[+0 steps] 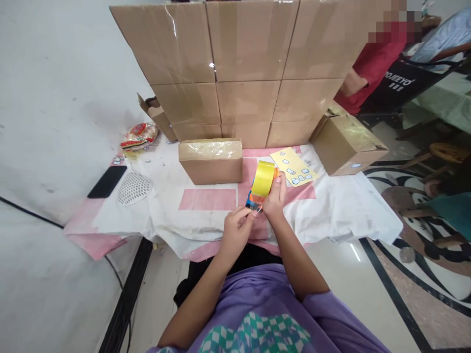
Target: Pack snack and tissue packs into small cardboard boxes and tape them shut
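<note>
Well left of the left grip (pixel 236 227), a black phone (pixel 107 181) lies on the table (pixel 324 213); nearer, beyond that grip, stands a carton (pixel 213 170). The left grip pinches the near end of the tape dispenser (pixel 263 179), the right grip (pixel 275 198) curls around its side, and a yellow sheet (pixel 289 161) lies just beyond.

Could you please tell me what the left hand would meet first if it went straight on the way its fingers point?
Most likely the lower end of the tape dispenser, right in front of the left hand; the right hand holding it lies just beyond. Whether they touch now is hard to tell.
</note>
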The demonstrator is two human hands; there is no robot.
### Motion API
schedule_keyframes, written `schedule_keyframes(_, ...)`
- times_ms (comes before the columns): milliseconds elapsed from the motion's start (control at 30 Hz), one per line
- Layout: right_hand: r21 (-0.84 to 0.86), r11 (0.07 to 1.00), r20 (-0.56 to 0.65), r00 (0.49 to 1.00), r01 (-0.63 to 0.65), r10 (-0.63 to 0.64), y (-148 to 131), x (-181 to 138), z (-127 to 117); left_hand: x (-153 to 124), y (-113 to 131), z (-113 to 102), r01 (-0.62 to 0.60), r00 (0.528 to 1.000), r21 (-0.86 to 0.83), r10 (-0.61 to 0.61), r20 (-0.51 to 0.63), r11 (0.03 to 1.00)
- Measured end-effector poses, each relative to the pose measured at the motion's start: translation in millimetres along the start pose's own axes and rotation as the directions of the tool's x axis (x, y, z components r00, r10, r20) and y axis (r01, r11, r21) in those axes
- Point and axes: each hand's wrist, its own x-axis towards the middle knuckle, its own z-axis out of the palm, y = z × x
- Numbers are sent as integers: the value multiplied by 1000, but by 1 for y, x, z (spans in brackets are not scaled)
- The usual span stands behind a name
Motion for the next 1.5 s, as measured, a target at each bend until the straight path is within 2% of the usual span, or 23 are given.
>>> schedule_keyframes(100, 97, 992, -130, 988, -76, 88, -5, 10, -1, -18, 1, 0, 201, 971, -9, -198, 134, 979)
schedule_keyframes(233, 353, 903, -171, 932, -244, 318, -13, 20, 2, -24, -9, 5, 217, 965, 93, -227, 128, 972)
schedule_keyframes(300, 469, 823, -134, 895, -321, 425, -26, 20, -3, -19, -15, 1, 191, 976, 153, -204, 75, 970)
schedule_keyframes(367, 525, 747, -8, 875, -408, 484, -44, 19, -20, -11, -22, -13, 185, 983, 226, -182, -34, 956)
schedule_keyframes(467, 468, 759, 204, 891, -452, 405, -66, 24, -58, 6, -31, -56, 221, 963, 281, -163, -214, 934)
schedule_keyframes(500, 428, 800, 214, 907, -421, 363, -68, 28, -68, 11, -33, -72, 225, 955, 281, -154, -252, 933)
schedule_keyframes(567, 310, 900, 123, 952, -307, 282, -61, 41, -78, 24, -30, -99, 202, 951, 266, -124, -283, 942)
schedule_keyframes(633, 116, 969, 23, 976, -219, 218, -40, 53, -70, 39, -20, -114, 131, 959, 188, -76, -273, 973)
schedule_keyframes(700, -86, 980, -6, 983, -182, 182, -12, 61, -53, 55, -7, -119, 42, 967, 65, -25, -253, 997)
schedule_keyframes(833, -290, 937, 106, 966, -196, 235, 32, 63, -34, 81, 15, -118, -47, 970, -66, 30, -241, 997)
schedule_keyframes(933, -419, 890, 84, 969, -178, 233, 26, 63, -48, 83, 21, -117, -72, 968, -14, 66, -243, 997)
schedule_keyframes(1000, -539, 842, 46, 997, -24, 58, 1, 63, -55, 76, 25, -111, -93, 964, 98, 114, -239, 991)
schedule_keyframes(1033, -588, 801, 96, 993, 110, -66, -16, 62, -53, 72, 27, -106, -107, 965, 159, 141, -220, 982)
schedule_keyframes(1067, -588, 761, 228, 959, 274, -168, -35, 61, -48, 69, 30, -100, -124, 968, 212, 165, -189, 969)
schedule_keyframes(1100, -525, 737, 416, 884, 427, -216, -53, 59, -40, 66, 33, -92, -145, 971, 251, 187, -150, 957)
schedule_keyframes(1167, -336, 714, 710, 664, 614, -236, -84, 58, -15, 64, 38, -78, -193, 972, 281, 223, -77, 940)
schedule_keyframes(1200, -271, 702, 783, 575, 659, -237, -96, 59, -2, 65, 40, -73, -200, 973, 281, 225, -58, 939)
schedule_keyframes(1233, -241, 680, 821, 519, 692, -237, -103, 61, 10, 67, 42, -69, -182, 978, 281, 204, -49, 942)
schedule_keyframes(1267, -240, 653, 837, 494, 718, -235, -108, 65, 21, 72, 43, -69, -135, 986, 296, 156, -51, 946)
schedule_keyframes(1333, -277, 603, 842, 492, 748, -223, -109, 78, 38, 85, 42, -73, 34, 994, 400, 10, -108, 916)
schedule_keyframes(1400, -334, 596, 809, 546, 730, -216, -103, 98, 51, 104, 38, -84, 191, 966, 551, -56, -253, 812)
schedule_keyframes(1467, -379, 645, 756, 624, 664, -198, -94, 121, 64, 123, 31, -96, 191, 935, 679, 80, -347, 709)
schedule_keyframes(1500, -394, 673, 737, 652, 626, -175, -89, 132, 72, 132, 27, -100, 126, 925, 733, 186, -330, 669)
